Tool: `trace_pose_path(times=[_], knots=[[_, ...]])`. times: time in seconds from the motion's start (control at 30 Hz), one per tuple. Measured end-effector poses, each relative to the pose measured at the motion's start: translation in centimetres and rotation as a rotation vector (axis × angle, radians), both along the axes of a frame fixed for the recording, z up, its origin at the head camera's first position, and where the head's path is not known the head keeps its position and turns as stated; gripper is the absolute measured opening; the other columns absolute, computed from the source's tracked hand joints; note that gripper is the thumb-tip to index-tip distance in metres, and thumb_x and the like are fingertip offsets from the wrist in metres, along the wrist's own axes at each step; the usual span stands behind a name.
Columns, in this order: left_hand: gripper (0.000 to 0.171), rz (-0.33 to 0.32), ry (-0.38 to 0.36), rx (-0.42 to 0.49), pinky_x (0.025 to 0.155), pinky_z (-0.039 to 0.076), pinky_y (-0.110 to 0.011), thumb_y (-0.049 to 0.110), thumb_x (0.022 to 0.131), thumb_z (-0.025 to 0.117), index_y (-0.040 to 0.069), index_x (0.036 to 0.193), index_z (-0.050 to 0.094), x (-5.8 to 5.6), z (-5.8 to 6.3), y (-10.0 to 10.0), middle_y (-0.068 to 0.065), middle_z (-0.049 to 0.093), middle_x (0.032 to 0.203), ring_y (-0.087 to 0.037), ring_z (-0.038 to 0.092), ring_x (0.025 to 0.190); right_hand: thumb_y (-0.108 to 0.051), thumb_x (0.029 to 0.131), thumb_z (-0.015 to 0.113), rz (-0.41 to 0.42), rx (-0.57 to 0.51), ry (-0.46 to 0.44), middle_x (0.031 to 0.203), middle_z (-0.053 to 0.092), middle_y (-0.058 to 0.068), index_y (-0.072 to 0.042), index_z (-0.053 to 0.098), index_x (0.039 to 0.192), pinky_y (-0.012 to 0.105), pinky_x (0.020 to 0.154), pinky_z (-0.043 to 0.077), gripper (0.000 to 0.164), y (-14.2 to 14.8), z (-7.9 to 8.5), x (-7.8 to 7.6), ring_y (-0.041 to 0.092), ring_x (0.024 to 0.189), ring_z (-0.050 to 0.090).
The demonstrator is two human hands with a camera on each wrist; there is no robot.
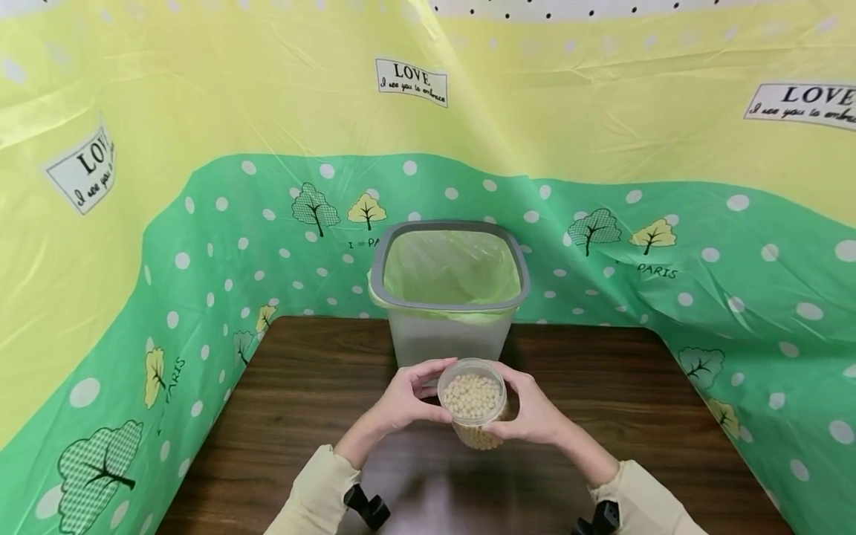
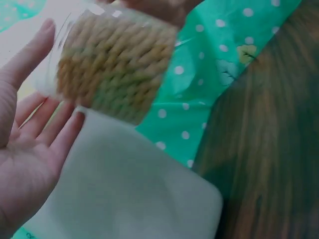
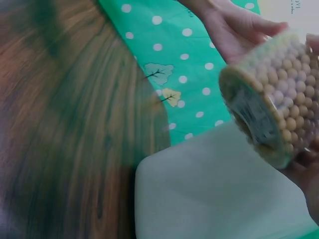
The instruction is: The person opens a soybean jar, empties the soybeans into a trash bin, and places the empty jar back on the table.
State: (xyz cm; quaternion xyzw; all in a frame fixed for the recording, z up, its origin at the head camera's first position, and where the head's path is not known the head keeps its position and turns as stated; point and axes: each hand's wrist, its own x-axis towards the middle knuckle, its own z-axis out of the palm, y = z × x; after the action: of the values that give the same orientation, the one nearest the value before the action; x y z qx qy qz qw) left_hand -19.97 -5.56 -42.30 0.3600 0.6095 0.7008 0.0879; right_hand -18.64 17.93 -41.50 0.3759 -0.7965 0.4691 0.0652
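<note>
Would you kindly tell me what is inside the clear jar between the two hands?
The clear jar holds many small, round, beige balls, seen from above and through its side. Whatever lies deep among them is covered and cannot be seen.

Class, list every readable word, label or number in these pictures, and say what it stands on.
"LOVE I see you to embrace": white panel on the sheet, yellow part; side repeats incomplete.
"PARIS": green part of the sheet, right; others incomplete.
Label on the jar's base: too blurred to read.
</note>
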Motion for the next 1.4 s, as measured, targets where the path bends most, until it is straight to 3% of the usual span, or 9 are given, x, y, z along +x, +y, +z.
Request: trace_pose_path(times=[0.13, 0.23, 0.33, 0.47, 0.57, 0.9, 1.07, 1.2, 1.4], knots=[[0.071, 0.22, 0.077, -0.009, 0.085, 0.048, -0.035, 0.004, 0.066, 0.079, -0.005, 0.128, 0.046, 1.2, -0.1, 1.0, -0.024, 0.051, 0.124, -0.028, 0.054, 0.11, -0.022, 0.06, 0.083, -0.163, 0.004, 0.086, 0.117, 0.057, 0.003, -0.01, 0.046, 0.13, 0.025, 0.085, 0.044, 0.08, -0.4, -0.2, 0.4, 0.013, 0.104, 0.054], [0.069, 0.278, 0.097, -0.034, 0.084, 0.048, -0.037, -0.003, 0.066, 0.078, -0.003, 0.128, 0.047, 1.6, 0.2, 1.2, -0.02, 0.051, 0.123, -0.034, 0.052, 0.11, -0.018, 0.059, 0.084, -0.184, -0.021, 0.094, 0.118, 0.057, 0.004, -0.008, 0.045, 0.13, 0.023, 0.086, 0.043, 0.081, -0.4, -0.4, 0.3, 0.014, 0.105, 0.054], [0.07, 0.215, 0.066, -0.051, 0.084, 0.049, -0.036, 0.0, 0.067, 0.078, -0.002, 0.128, 0.046, 1.2, 0.6, 0.6, -0.02, 0.053, 0.121, -0.032, 0.052, 0.11, -0.016, 0.06, 0.082, -0.125, -0.037, 0.06, 0.118, 0.057, 0.005, -0.008, 0.046, 0.129, 0.025, 0.087, 0.043, 0.079, -0.2, -0.5, 0.2, 0.014, 0.105, 0.053], [0.079, 0.041, 0.033, -0.102, 0.087, 0.047, -0.034, 0.02, 0.07, 0.079, 0.0, 0.135, 0.04, 0.3, 0.9, -0.2, -0.019, 0.049, 0.127, -0.026, 0.051, 0.113, -0.018, 0.062, 0.079, -0.007, -0.025, -0.024, 0.119, 0.056, 0.005, -0.01, 0.046, 0.13, 0.029, 0.088, 0.042, 0.075, 0.1, -0.3, 0.2, 0.014, 0.105, 0.053], [0.085, -0.034, 0.027, -0.106, 0.089, 0.046, -0.035, 0.032, 0.069, 0.078, 0.0, 0.136, 0.038, 0.1, 0.7, -0.3, -0.019, 0.044, 0.133, -0.025, 0.049, 0.116, -0.018, 0.063, 0.078, 0.032, -0.018, -0.063, 0.12, 0.055, 0.004, -0.01, 0.045, 0.13, 0.029, 0.088, 0.043, 0.075, 0.0, -0.2, 0.4, 0.015, 0.105, 0.054], [0.073, 0.169, 0.083, -0.016, 0.087, 0.047, -0.031, 0.021, 0.068, 0.08, -0.003, 0.129, 0.046, 0.9, -0.1, 0.8, -0.021, 0.048, 0.126, -0.016, 0.051, 0.114, -0.015, 0.06, 0.082, -0.174, -0.072, 0.085, 0.118, 0.057, 0.008, -0.007, 0.046, 0.129, 0.023, 0.087, 0.043, 0.079, -0.9, -0.9, 0.7, 0.016, 0.105, 0.054], [0.081, -0.007, 0.004, 0.051, 0.087, 0.047, -0.034, 0.03, 0.069, 0.078, -0.013, 0.127, 0.041, -0.2, 0.1, -0.1, -0.029, 0.044, 0.127, -0.014, 0.051, 0.112, -0.015, 0.061, 0.08, -0.087, -0.084, -0.009, 0.118, 0.057, 0.005, -0.01, 0.046, 0.129, 0.027, 0.087, 0.042, 0.076, -0.6, -0.5, 0.7, 0.014, 0.105, 0.053], [0.085, -0.146, -0.04, 0.013, 0.089, 0.046, -0.035, 0.029, 0.071, 0.077, -0.013, 0.132, 0.035, -1.0, 0.0, -0.7, -0.028, 0.04, 0.132, -0.012, 0.048, 0.116, -0.018, 0.062, 0.078, 0.0, -0.056, -0.057, 0.118, 0.057, 0.004, -0.011, 0.045, 0.13, 0.031, 0.088, 0.042, 0.076, -0.4, -0.3, 0.5, 0.015, 0.104, 0.054], [0.089, -0.146, -0.024, -0.017, 0.091, 0.045, -0.034, 0.032, 0.068, 0.078, -0.01, 0.135, 0.034, -0.9, -0.3, -0.7, -0.028, 0.038, 0.133, -0.012, 0.046, 0.118, -0.02, 0.061, 0.08, 0.002, -0.04, -0.043, 0.118, 0.056, 0.004, -0.011, 0.045, 0.131, 0.031, 0.088, 0.042, 0.078, -0.4, -0.5, 0.3, 0.016, 0.104, 0.054]])
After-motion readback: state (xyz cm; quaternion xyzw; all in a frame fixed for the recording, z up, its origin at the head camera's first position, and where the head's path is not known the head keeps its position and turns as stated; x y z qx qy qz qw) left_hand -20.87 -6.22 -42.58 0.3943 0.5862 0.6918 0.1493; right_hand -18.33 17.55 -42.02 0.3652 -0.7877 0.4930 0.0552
